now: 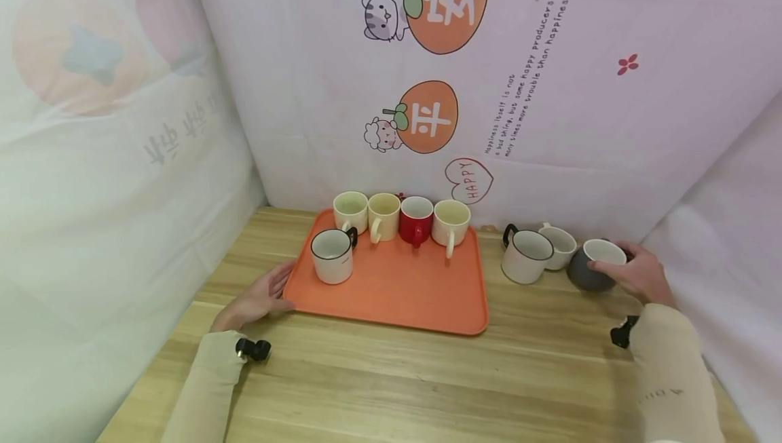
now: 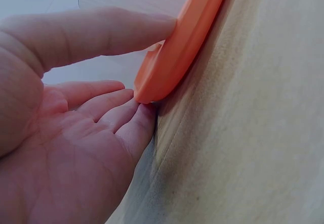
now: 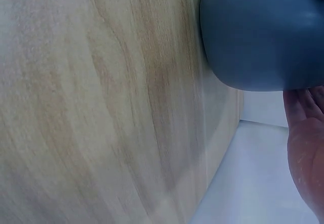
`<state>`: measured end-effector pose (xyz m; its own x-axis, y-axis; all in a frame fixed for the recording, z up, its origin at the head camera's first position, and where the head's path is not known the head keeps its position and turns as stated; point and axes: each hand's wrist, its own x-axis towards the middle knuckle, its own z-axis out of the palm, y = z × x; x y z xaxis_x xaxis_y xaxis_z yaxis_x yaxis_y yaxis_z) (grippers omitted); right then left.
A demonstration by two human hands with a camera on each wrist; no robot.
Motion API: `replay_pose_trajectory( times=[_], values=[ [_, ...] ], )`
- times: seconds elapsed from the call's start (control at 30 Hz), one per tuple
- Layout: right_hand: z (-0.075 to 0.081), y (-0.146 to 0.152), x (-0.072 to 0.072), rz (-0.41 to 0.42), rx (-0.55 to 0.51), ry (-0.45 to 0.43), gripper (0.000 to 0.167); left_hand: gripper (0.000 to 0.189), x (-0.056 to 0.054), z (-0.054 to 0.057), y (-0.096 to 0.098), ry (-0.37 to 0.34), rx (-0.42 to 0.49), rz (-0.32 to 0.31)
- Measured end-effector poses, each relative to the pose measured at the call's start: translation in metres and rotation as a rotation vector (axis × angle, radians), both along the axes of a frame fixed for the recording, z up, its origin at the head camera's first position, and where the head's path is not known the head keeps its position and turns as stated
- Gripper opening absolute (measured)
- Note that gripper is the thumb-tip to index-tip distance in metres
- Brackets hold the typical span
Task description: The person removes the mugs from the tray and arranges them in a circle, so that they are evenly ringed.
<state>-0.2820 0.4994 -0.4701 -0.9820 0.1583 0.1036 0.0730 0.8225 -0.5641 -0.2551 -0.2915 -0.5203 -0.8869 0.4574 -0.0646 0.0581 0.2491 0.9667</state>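
Observation:
At the right end of the table, my right hand [image 1: 643, 273] grips a dark grey mug [image 1: 592, 270] with a white inside, thumb at its rim and fingers on its far side. Its smooth grey body [image 3: 263, 37] fills the upper right of the right wrist view, with fingers behind it. My left hand [image 1: 259, 299] is at the front left corner of an orange tray [image 1: 403, 294]. In the left wrist view the extended thumb [image 2: 111, 34] touches the tray's rim [image 2: 187, 47], and the nearly straight fingers meet its edge lower down.
Toward the tray's back stand a pale green mug [image 1: 351, 216], a yellow mug [image 1: 385, 218], a red mug [image 1: 415, 219] and a cream mug [image 1: 451, 226]. A black-rimmed white mug [image 1: 333, 266] stands front left. Another black-rimmed mug [image 1: 524, 266] and a white cup [image 1: 562, 253] neighbour the grey mug.

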Motion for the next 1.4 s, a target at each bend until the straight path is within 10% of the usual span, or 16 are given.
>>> replay_pose_trajectory(
  times=[0.43, 0.77, 1.17, 1.4],
  values=[
    [-0.002, 0.007, -0.008, 0.047, 0.043, -0.012, 0.087, 0.103, -0.002, -0.003, -0.001, 0.006, -0.010, 0.009],
    [0.031, -0.016, 0.008, 0.098, -0.007, -0.002, 0.098, 0.103, 0.001, -0.001, 0.001, -0.001, -0.023, 0.013],
    [0.074, -0.117, 0.016, 0.259, 0.069, 0.183, 0.086, 0.104, 0.000, 0.001, 0.001, -0.007, -0.018, 0.008],
    [0.074, -0.198, 0.013, 0.390, -0.031, 0.205, 0.083, 0.105, 0.002, 0.001, 0.000, -0.008, -0.010, 0.000]
  ],
)
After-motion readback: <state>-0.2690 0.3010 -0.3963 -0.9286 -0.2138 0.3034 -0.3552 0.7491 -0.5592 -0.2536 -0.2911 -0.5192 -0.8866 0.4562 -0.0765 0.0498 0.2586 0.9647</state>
